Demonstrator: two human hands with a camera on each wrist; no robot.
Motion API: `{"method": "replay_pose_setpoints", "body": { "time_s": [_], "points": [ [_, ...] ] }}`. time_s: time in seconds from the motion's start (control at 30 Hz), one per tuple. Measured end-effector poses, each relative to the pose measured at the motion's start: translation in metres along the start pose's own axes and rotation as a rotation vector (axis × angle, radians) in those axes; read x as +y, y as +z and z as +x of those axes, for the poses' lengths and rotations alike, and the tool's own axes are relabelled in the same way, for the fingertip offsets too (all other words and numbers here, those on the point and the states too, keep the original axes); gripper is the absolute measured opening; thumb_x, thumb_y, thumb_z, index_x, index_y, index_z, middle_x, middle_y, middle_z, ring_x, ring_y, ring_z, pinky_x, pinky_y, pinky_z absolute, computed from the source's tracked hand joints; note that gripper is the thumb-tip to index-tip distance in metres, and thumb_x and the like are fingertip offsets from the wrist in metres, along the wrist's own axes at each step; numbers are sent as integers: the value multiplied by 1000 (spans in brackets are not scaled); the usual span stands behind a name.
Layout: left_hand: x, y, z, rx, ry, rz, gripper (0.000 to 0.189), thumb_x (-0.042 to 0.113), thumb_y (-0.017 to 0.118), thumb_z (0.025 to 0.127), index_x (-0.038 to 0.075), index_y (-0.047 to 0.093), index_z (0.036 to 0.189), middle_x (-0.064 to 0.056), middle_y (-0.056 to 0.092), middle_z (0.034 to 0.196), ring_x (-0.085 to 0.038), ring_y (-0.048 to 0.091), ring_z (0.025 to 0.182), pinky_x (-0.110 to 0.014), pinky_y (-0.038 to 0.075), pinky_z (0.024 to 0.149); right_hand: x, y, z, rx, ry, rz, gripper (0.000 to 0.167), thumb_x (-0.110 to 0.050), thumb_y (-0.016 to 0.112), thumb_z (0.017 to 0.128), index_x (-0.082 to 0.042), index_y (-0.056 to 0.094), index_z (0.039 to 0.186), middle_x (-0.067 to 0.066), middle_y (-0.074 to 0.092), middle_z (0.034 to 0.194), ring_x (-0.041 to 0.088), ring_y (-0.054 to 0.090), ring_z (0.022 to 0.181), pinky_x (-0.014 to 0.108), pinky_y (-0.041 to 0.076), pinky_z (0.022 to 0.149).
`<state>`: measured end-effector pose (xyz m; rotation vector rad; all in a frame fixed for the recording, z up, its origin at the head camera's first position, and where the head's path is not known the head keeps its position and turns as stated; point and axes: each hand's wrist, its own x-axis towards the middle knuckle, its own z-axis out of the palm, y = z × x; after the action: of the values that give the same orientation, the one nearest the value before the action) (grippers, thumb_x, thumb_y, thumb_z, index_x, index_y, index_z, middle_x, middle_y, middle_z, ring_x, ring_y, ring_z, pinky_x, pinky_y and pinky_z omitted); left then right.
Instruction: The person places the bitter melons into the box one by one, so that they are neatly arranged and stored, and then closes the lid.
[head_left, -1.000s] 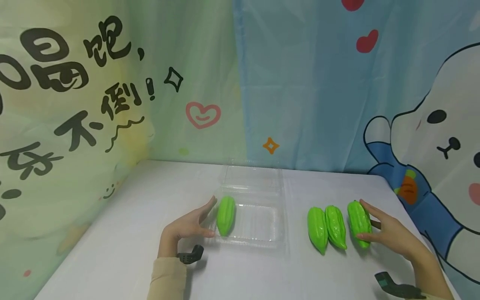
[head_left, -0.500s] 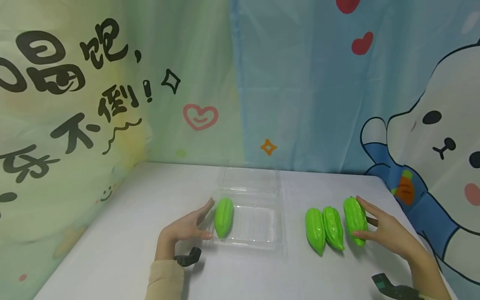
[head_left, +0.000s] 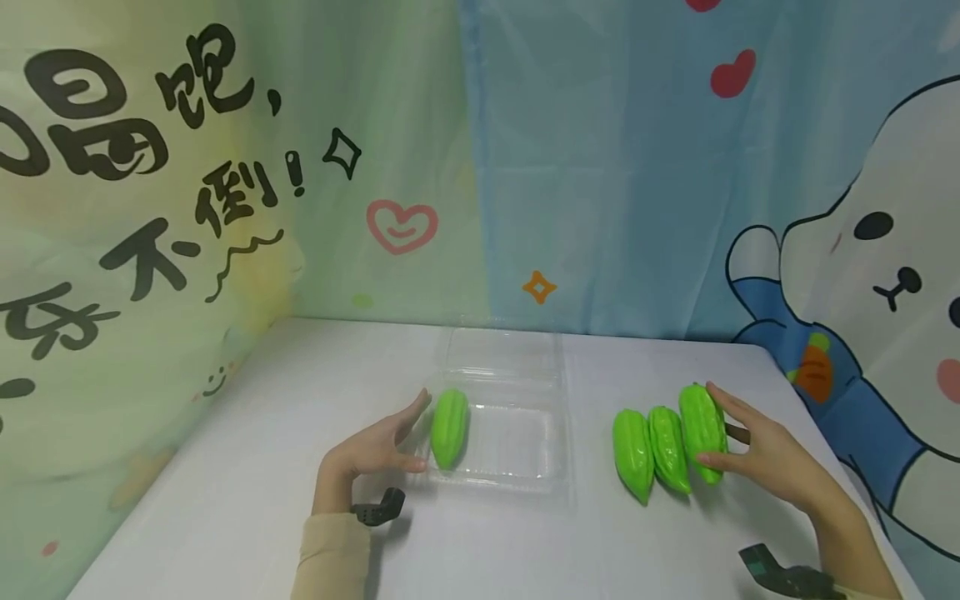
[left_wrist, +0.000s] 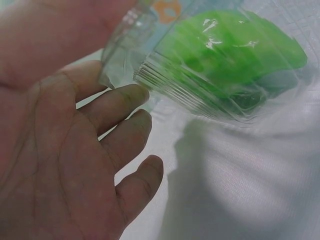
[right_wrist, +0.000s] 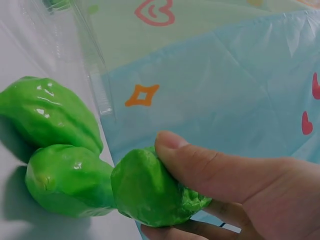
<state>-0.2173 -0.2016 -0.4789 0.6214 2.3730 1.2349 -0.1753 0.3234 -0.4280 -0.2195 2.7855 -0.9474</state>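
My right hand (head_left: 776, 462) grips a glossy green ridged bitter melon (head_left: 699, 425) between thumb and fingers. In the right wrist view, the held melon (right_wrist: 145, 187) overlaps the end of a second bitter melon (right_wrist: 67, 182). A third bitter melon (head_left: 633, 454) lies left of that pair on the table. At the left side of a clear plastic clamshell box (head_left: 517, 442), my left hand (head_left: 375, 450) stands with thumb and fingers spread wide, fingertips right at its edge. Another bitter melon (head_left: 449, 429) lies inside the box's left part, seen through the plastic wall in the left wrist view.
The box's lid (head_left: 502, 354) is folded back, away from me. A white cloth covers the table (head_left: 480, 550). Behind it hangs a printed curtain (head_left: 600, 167) with hearts, lettering and a cartoon bear. Both wrists wear dark camera mounts (head_left: 380, 508).
My right hand has carried its bitter melon left and slightly away from me, closing the gap to the other two. The left hand has stayed at the box.
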Motion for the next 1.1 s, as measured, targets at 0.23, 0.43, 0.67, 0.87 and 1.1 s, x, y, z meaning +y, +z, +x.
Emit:
{"method": "replay_pose_setpoints", "body": {
  "time_s": [0.23, 0.43, 0.67, 0.87, 1.1],
  "points": [
    [1, -1, -2, 2, 0, 0, 111, 28, 80, 75, 10, 3, 154, -6, 1, 161, -24, 6, 148, -41, 20, 119, -6, 6, 0, 12, -37, 20, 111, -43, 76, 76, -19, 0, 154, 30, 8, 155, 61, 36, 123, 58, 54, 81],
    [0, -1, 2, 0, 17, 26, 111, 28, 80, 75, 10, 3, 153, -6, 2, 161, -23, 6, 148, -42, 19, 119, -10, 9, 1, 14, -60, 22, 109, -43, 75, 77, -19, 2, 154, 30, 11, 155, 61, 37, 123, 58, 54, 81],
    [1, 3, 10, -17, 14, 33, 112, 28, 80, 75, 10, 3, 154, -4, 1, 161, -20, 6, 148, -40, 19, 120, -14, 11, 0, 7, -61, 10, 110, -43, 76, 76, -17, 2, 154, 30, 11, 155, 61, 37, 122, 57, 54, 82],
    [2, 3, 10, -9, -15, 25, 113, 27, 81, 74, 11, 2, 154, -4, 2, 161, -21, 7, 148, -39, 19, 119, -21, 14, 4, 9, -101, 16, 108, -43, 75, 76, -17, 5, 154, 28, 13, 156, 59, 38, 123, 58, 52, 86],
    [4, 1, 5, 5, -22, 48, 114, 30, 81, 73, 9, 2, 153, -7, 2, 161, -24, 9, 148, -41, 21, 119, -36, 15, 9, 0, -132, 21, 107, -45, 74, 77, -18, 5, 154, 26, 14, 156, 57, 38, 125, 57, 51, 89]
  ]
}}
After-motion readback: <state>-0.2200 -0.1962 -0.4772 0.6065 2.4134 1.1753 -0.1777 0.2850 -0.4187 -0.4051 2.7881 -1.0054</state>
